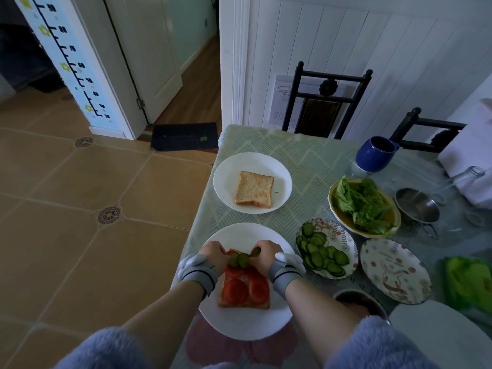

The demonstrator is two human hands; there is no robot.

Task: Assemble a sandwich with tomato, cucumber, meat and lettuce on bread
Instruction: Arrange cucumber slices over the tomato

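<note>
Left hand (214, 253) pinching cucumber (238, 258) slices onto the far edge of the bread (243, 288), over the tomato (235, 290). Right hand (266, 253) gripping one more slice, set beside them. Cucumber step in hand, likely just begun; next calls for more slices from the cucumber plate (326, 247), near right. Lettuce (362, 206) farther right; top slice (254, 189) on its own plate beyond. Meat not made out. Nothing blocking the reach.

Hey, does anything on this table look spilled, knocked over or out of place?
Nothing stands out. The blue mug is upright, the cucumber slices and lettuce stay on their plates, and the spare bread slice lies flat.
</note>
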